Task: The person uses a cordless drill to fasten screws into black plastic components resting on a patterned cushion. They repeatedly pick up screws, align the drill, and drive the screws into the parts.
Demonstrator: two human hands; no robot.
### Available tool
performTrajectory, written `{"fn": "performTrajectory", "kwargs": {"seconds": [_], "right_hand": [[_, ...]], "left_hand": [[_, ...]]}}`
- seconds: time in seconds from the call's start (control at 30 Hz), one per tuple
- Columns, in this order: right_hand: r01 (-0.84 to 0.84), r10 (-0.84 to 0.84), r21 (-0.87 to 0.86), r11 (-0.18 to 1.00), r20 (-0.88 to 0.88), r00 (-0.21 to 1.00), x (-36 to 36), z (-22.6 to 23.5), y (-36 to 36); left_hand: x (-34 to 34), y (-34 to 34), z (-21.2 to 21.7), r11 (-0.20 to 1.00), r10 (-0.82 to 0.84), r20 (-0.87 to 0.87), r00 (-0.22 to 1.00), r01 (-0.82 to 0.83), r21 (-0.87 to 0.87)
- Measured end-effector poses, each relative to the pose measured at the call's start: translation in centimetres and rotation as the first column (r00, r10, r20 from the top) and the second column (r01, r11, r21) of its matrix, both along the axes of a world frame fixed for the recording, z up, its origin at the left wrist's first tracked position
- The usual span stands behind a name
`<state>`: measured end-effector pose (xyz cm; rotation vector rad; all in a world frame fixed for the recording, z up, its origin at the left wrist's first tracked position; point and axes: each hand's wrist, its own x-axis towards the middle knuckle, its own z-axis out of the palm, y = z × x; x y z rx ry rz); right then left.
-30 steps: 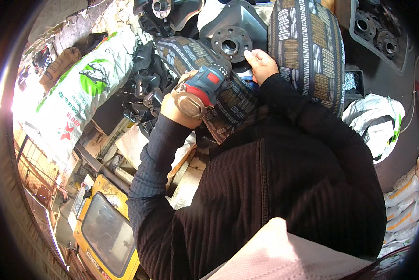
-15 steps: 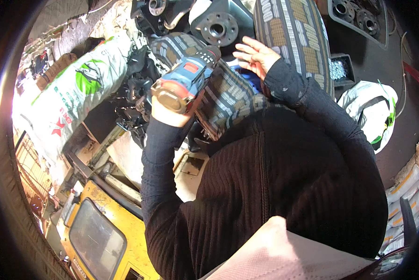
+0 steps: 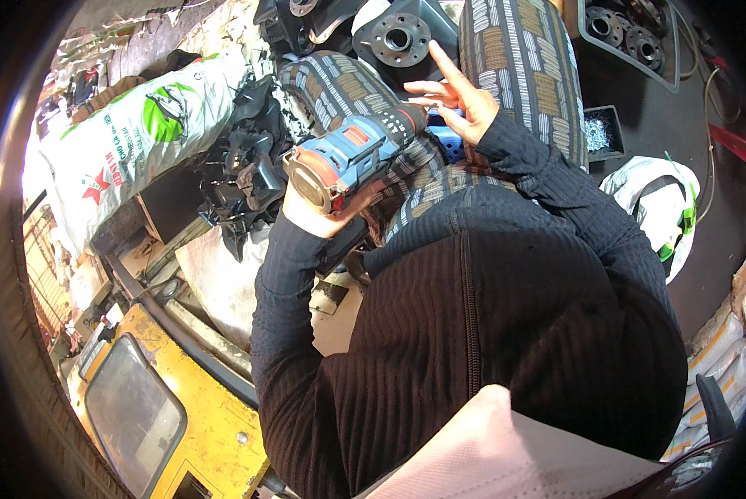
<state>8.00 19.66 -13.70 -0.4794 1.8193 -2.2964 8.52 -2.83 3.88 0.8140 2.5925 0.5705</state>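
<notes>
Drill: the blue-and-red drill (image 3: 352,151) is in front of the torso, above the patterned trousers (image 3: 518,75), its black chuck toward the upper right.
Left hand: the left hand (image 3: 313,214) is clamped on the drill, seen at its lower side.
Right hand: the right hand (image 3: 471,110) is just beside the chuck, fingers apart, the index stretched up toward the hub; whether the others touch the chuck or a small piece, I cannot tell.
Hub: the round, drilled hub (image 3: 380,41) is beyond the chuck, on a dark plate.
Under the right hand: a blue item (image 3: 452,148), mostly hidden.
Right side: a small tray (image 3: 612,153) of shiny bits, a grey bin (image 3: 671,80) with more hubs, a white bag (image 3: 674,237).
Left side: black parts (image 3: 261,179) in a heap, with a white-and-green sack (image 3: 128,150) beyond.
Lower left: a yellow panel (image 3: 222,424) with a window.
</notes>
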Motion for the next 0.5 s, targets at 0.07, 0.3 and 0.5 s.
{"fn": "performTrajectory", "kwargs": {"seconds": [0.07,0.3,0.5], "right_hand": [[-0.010,0.011,0.026,1.000,-0.012,1.000,-0.1,0.1,0.0],[-0.171,0.229,0.366,0.915,-0.121,0.966,-0.3,1.4,0.8],[-0.009,0.015,0.217,0.976,-0.024,1.000,-0.7,-0.4,0.2]], "left_hand": [[-0.2,0.0,-0.1,1.000,-0.013,0.026,1.000,0.014,-0.023],[-1.8,0.3,1.1,0.998,-0.067,0.149,0.987,0.068,0.003],[-3.4,0.3,0.4,0.994,-0.109,0.100,0.989,0.110,-0.006]]}}
